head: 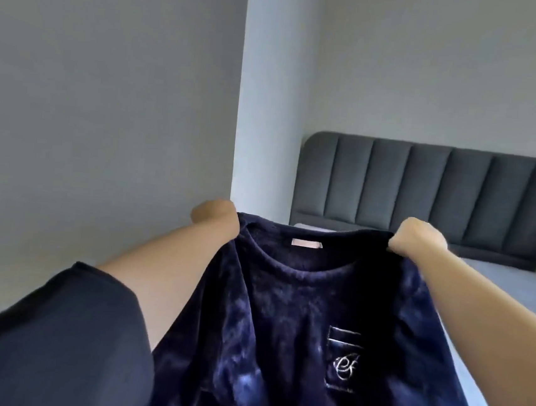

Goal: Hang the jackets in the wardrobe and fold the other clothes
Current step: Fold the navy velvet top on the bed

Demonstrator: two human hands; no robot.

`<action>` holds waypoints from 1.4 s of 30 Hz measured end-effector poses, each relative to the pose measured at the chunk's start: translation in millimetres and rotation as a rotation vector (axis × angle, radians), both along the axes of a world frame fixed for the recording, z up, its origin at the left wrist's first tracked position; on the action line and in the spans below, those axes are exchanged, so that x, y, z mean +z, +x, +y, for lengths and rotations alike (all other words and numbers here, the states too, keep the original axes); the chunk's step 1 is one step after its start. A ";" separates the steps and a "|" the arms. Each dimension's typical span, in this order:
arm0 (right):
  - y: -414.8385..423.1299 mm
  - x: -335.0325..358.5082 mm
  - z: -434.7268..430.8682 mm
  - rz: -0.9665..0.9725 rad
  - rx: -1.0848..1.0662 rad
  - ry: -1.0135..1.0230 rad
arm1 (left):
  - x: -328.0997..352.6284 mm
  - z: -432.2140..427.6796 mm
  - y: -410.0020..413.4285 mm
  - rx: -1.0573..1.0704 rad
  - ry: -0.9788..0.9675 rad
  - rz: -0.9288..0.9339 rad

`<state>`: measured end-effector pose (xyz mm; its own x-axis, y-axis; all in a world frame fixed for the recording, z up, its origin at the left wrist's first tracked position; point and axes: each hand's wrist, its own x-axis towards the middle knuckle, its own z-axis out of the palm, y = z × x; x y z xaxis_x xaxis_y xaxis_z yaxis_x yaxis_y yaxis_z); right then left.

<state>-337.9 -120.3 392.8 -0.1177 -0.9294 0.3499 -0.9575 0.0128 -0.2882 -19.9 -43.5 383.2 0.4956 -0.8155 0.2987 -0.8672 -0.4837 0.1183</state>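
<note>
Left hand [214, 215] and right hand [415, 236] are each closed on a shoulder of the navy top [280, 328], pinched at either side of the neckline. The top is held up at arm's length in front of the chest, facing the camera, over the edge of the bed [514, 285]; the lower hem is out of frame.

Fabric is judged to be plush velour: soft, limp, no stiffness, light to medium weight. It drapes and wrinkles freely, so it is expected to sag wherever unsupported. The nap looks slightly slippery, so a full pinch is preferred to a fingertip hold. No zip or front opening is seen, so it is treated as a fold item, not a jacket. The shoulder seams are the best hold: the top hangs square from them and can be lowered flat onto the bed. A chest pocket [343, 357] with embroidery is noted; bulk is minor.
</note>
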 end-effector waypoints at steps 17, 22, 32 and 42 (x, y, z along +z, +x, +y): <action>79.3 -221.2 -129.1 -0.243 0.222 0.053 | -220.3 -142.2 -47.7 -0.571 -0.055 0.559; 98.6 -417.6 -22.2 -0.015 0.150 0.540 | -382.0 -58.1 -52.1 -0.460 0.574 0.334; 107.4 -500.1 18.5 0.128 0.088 0.492 | -467.0 13.3 46.0 0.314 0.054 1.087; 119.1 -504.2 15.2 0.269 0.010 0.540 | -459.5 -7.4 64.6 0.312 0.286 1.691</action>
<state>-218.8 -105.1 -111.4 -0.0808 -0.9846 -0.1552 -0.9967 0.0805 0.0086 44.7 -50.9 -76.3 0.2181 -0.5671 -0.7943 0.2336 -0.7599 0.6067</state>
